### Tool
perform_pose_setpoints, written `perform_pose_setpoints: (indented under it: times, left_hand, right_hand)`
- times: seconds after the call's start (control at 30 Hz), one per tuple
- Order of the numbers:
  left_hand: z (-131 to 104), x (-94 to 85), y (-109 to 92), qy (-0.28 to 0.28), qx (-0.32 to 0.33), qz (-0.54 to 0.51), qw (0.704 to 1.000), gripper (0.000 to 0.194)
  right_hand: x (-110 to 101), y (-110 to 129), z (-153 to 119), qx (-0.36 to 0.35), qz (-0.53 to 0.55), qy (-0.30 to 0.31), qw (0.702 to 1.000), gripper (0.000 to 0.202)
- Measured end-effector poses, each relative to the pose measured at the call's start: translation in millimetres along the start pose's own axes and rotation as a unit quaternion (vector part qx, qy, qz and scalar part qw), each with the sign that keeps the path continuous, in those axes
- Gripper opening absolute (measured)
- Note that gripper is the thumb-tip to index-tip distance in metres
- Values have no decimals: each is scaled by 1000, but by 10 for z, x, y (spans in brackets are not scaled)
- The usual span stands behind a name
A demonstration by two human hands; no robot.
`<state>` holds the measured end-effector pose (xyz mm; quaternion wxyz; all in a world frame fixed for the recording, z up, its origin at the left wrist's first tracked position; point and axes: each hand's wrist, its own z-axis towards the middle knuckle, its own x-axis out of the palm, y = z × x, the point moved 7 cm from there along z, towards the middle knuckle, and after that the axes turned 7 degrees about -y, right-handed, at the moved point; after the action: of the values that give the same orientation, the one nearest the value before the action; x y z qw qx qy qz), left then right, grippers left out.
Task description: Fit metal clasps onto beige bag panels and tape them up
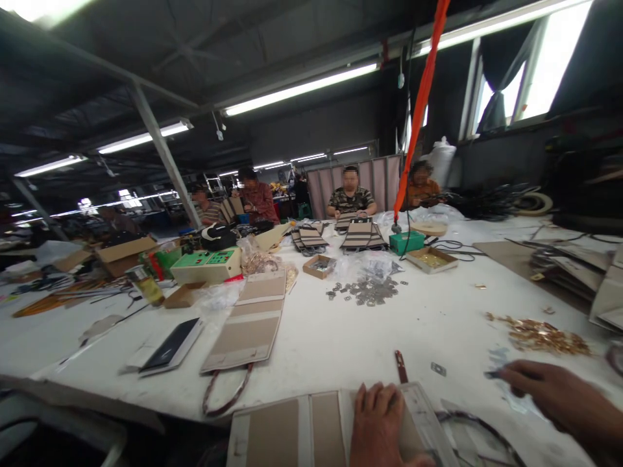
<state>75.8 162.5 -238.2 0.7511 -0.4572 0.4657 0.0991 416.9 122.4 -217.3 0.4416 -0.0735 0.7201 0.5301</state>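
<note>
Under the fingers of the left hand lies a beige panel

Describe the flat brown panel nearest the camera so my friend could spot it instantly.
Find the big white table and look to its near side, bottom middle of the view. There lies a brown panel with pale bands. Unlike the similar panel farther back, it has the wearer's left hand on it.
</note>
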Motion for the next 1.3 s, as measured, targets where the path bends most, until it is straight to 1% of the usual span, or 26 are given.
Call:
perform_pose_setpoints:
  times: [0.03, 0.07, 0.1, 0.13, 0.17, 0.2, 0.23, 0.27, 0.3, 0.33, 0.43, 0.5, 0.57, 0.63, 0.73, 0.83, 1.0, 1.13, 1.3]
  left_hand:
    - [9, 18, 8, -1, -1, 16, 1000, 98]
    - [7, 31, -4, -2, -2, 33, 999, 97]
    - [-5, 32, -38, -6, -1, 50, 999, 94]
    - [-24, 29, -88, -10, 1, 67, 998, 91]
    - [-39, 21, -158, -16, 13, 82, 996, 86]
    - [-40, 4, -217, -28, 22, 99, 994, 81]
    - [-24, 5, -262, -32, 36, 117, 992, 79]
    - [6, 9, -282, -42, 46, 131, 989, 78]
    - [42, 32, -283, -45, 58, 138, 988, 78]
    - [74, 61, -270, -46, 67, 139, 987, 78]
    - [105, 117, -218, -50, 74, 140, 986, 79]
    - [87, 120, -216, -53, 77, 142, 985, 80]
    - [72, 109, -225, -57, 79, 143, 985, 81]
    - [71, 103, -225, -57, 77, 143, 985, 81]
    - [82, 103, -211, -54, 72, 139, 986, 82]
    - [88, 102, -203, -53, 71, 135, 987, 82]
    - [88, 103, -197, -52, 71, 132, 987, 82]
    - [98, 110, -189, -53, 69, 130, 988, 82]
    - [101, 97, -202, -53, 75, 128, 988, 80]
  right_hand:
    - [210, 239, -171, -14, 42, 72, 996, 40]
    - [358, 490, -339, -38, 57, 103, 992, 40]
    - [487, 719, -495, -61, 49, 127, 989, 36]
    - [569, 908, -612, -74, 37, 127, 988, 34]
    - [658, 1080, -706, -103, 23, 144, 984, 32]
    - [711, 1192, -742, -126, -5, 141, 982, 32]
    - [761, 1252, -737, -145, -30, 141, 979, 31]
    - [796, 1254, -693, -150, -51, 133, 978, 29]
    - [838, 1194, -631, -131, -69, 139, 979, 26]
    - [867, 1143, -577, -133, -89, 142, 977, 24]
    - [879, 1022, -501, -129, -120, 154, 972, 20]
    - [860, 970, -513, -86, -93, 171, 977, 22]
    - [867, 950, -539, -32, -39, 186, 981, 24]
    - [909, 984, -552, -14, -6, 195, 981, 26]
    - [996, 1080, -534, -47, -32, 200, 978, 28]
    - [1036, 1140, -502, -76, -80, 183, 977, 27]
    - [1041, 1120, -506, -81, -99, 159, 979, 26]
    - [1043, 1118, -500, -101, -123, 134, 978, 23]
    - [1074, 1142, -471, -114, -176, 141, 967, 25]
